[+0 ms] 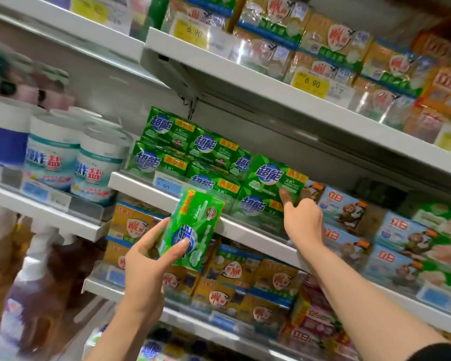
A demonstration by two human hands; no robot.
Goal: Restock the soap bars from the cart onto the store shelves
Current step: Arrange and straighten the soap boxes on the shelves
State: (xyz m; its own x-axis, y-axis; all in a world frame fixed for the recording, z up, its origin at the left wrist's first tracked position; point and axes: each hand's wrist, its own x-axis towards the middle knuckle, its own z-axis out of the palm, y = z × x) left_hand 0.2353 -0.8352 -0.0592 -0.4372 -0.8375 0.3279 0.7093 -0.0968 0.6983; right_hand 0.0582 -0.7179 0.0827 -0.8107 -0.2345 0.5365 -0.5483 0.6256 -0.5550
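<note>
My left hand [151, 256] grips a green soap pack [195, 225], held upright in front of the middle shelf [141, 186]. On that shelf stand stacked green soap packs [193, 155] in two layers. My right hand [301, 217] reaches up to the rightmost stack, its forefinger touching the lower edge of the top green pack [271, 175]; the other fingers are curled and hold nothing. The cart is out of view.
White tubs [52, 157] stand left of the green packs. Yellow-brown soap packs [229, 272] fill the shelf below and the top shelf [271, 82]. Blue and green soap packs [391, 230] sit to the right. Bottles [37, 282] stand at lower left.
</note>
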